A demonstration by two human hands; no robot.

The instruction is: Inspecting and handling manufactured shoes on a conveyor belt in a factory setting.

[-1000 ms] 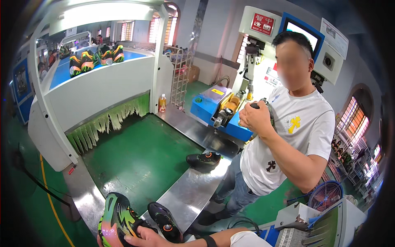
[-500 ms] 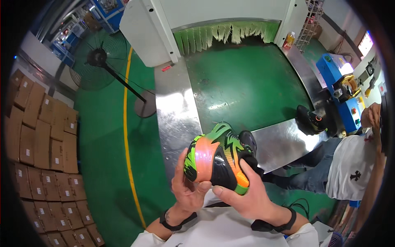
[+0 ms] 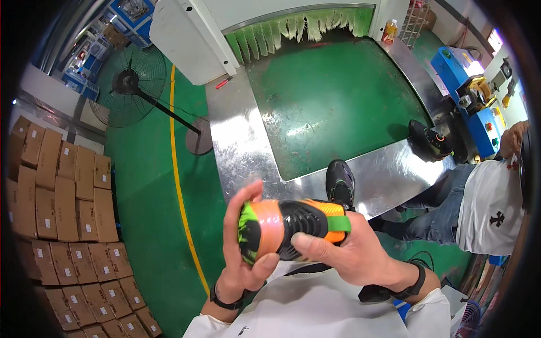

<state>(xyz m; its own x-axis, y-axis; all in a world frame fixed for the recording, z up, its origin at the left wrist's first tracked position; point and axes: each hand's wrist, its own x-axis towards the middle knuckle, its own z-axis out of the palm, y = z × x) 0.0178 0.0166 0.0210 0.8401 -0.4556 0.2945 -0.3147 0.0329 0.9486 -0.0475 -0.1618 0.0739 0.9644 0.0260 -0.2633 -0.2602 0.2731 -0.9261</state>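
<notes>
Close in front of me, both hands hold a black, orange and green sneaker (image 3: pixel 303 221). Its heel side, with a green pull tab and ribbed orange parts, faces up. My left hand (image 3: pixel 241 253) cups the end with the bright green patterned sole and shiny orange-pink band, thumb below and fingers round the far side. My right hand (image 3: pixel 360 250) grips the other end by the tab, its thumb pressed along the black side; its other fingers are mostly hidden. Just beyond, a dark shoe (image 3: pixel 340 181) stands on the metal edge (image 3: pixel 310 183) of the conveyor.
The green conveyor belt (image 3: pixel 332 101) runs under a fringed curtain (image 3: pixel 298 31) into a white machine. At right are another black shoe (image 3: pixel 426 141), a blue machine (image 3: pixel 483 132) and a co-worker in a white shirt (image 3: pixel 484 217). Left stand a fan (image 3: pixel 125 81) and stacked cartons (image 3: pixel 56 208).
The sneaker has been turned in my hands so its heel side now faces up, and it lies more level. It no longer covers the dark shoe on the metal edge.
</notes>
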